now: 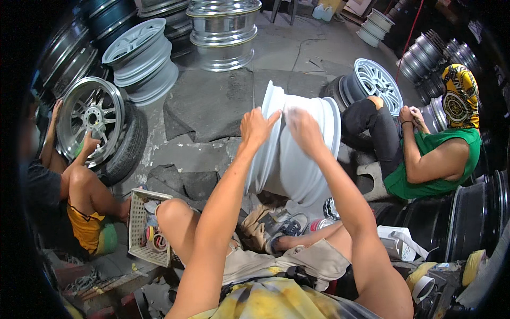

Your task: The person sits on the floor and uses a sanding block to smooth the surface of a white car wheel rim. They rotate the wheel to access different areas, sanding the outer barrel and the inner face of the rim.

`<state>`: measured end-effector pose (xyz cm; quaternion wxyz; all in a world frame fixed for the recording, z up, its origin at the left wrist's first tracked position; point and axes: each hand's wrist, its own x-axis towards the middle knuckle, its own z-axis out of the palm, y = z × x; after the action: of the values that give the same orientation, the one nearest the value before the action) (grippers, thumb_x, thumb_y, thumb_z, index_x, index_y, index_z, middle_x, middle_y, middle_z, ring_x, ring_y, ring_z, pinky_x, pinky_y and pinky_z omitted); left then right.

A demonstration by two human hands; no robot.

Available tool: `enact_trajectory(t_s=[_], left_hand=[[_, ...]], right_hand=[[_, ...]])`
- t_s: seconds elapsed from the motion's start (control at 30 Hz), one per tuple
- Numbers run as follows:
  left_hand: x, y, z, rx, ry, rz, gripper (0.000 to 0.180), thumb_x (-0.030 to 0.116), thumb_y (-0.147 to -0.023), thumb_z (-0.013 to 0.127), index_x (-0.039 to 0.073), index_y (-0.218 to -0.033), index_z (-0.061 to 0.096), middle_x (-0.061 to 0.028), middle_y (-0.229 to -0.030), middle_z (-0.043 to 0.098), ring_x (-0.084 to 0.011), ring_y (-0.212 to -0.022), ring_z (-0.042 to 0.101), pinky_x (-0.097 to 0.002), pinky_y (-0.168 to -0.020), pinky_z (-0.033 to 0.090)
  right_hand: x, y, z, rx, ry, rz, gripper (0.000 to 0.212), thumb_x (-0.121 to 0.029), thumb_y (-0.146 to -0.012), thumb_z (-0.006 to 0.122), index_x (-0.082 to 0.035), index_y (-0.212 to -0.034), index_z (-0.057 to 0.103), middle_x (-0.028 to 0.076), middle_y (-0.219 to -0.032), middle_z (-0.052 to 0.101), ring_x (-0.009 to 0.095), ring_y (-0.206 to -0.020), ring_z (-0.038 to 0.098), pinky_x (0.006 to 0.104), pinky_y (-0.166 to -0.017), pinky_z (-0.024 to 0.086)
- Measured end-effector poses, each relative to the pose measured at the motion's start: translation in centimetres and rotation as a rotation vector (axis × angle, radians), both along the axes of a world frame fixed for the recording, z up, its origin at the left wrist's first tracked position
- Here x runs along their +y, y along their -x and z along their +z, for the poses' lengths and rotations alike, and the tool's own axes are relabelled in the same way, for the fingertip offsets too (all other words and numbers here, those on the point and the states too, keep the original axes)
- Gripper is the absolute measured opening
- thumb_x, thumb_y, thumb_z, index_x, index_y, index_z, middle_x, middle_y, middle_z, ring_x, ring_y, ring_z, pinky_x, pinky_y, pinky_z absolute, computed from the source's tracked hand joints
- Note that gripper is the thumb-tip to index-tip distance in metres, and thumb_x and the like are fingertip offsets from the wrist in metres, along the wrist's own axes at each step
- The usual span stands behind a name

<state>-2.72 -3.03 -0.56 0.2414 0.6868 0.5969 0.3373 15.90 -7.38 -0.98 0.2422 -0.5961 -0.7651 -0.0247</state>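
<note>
A light grey wheel rim (pixel 311 173) stands on its edge in front of me, between my knees. My left hand (pixel 256 128) grips its left flange, the thumb laid over the edge and the fingers curled on the outer side. Over the rim's barrel is my right hand (pixel 304 132), smeared by motion. Its fingers are too blurred to show whether they hold anything. The rim's left face is turned away from view.
At left a person handles a spoked rim (pixel 91 119) leaning on a tyre (pixel 127 146). Another person in a green top (pixel 433 165) sits at right beside a spoked wheel (pixel 378 85). A plastic basket (pixel 137 223) is by my left knee. Stacked rims (pixel 223 32) stand behind.
</note>
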Motion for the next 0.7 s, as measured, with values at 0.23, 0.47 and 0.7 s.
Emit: enact_trajectory(t_s=[0.23,0.47,0.7], left_hand=[[-1.3,-0.7,0.3,0.003,0.034,-0.022,0.070,0.060,-0.083,0.069,-0.009,-0.091,0.069,-0.0314,-0.088,0.070,-0.0463,-0.089,0.069,-0.0518,-0.079,0.053],[-2.8,-2.2,0.9,-0.003,0.051,-0.079,0.068,0.060,-0.083,0.069,-0.009,-0.087,0.070,-0.0307,-0.086,0.070,-0.0463,-0.088,0.069,-0.0518,-0.079,0.052],[3.3,-3.0,1.2,0.038,0.020,-0.025,0.074,0.063,-0.083,0.068,-0.011,-0.093,0.070,-0.0319,-0.094,0.070,-0.0460,-0.094,0.069,-0.0515,-0.083,0.053]], right_hand=[[-12.3,-4.7,3.0,-0.453,-0.314,-0.088,0.032,-0.013,-0.085,0.067,-0.008,-0.116,0.073,0.011,-0.121,0.064,0.032,-0.124,0.055,0.0471,-0.106,0.042],[3.2,-12.5,3.4,-0.263,0.184,-0.578,0.026,-0.029,-0.092,0.061,-0.007,-0.089,0.075,0.015,-0.098,0.072,0.035,-0.099,0.064,0.0515,-0.086,0.048],[-16.6,-1.5,-2.8,-0.201,-0.375,-0.447,0.035,-0.012,-0.088,0.065,-0.009,-0.121,0.071,0.004,-0.133,0.064,0.030,-0.126,0.054,0.0428,-0.101,0.045]])
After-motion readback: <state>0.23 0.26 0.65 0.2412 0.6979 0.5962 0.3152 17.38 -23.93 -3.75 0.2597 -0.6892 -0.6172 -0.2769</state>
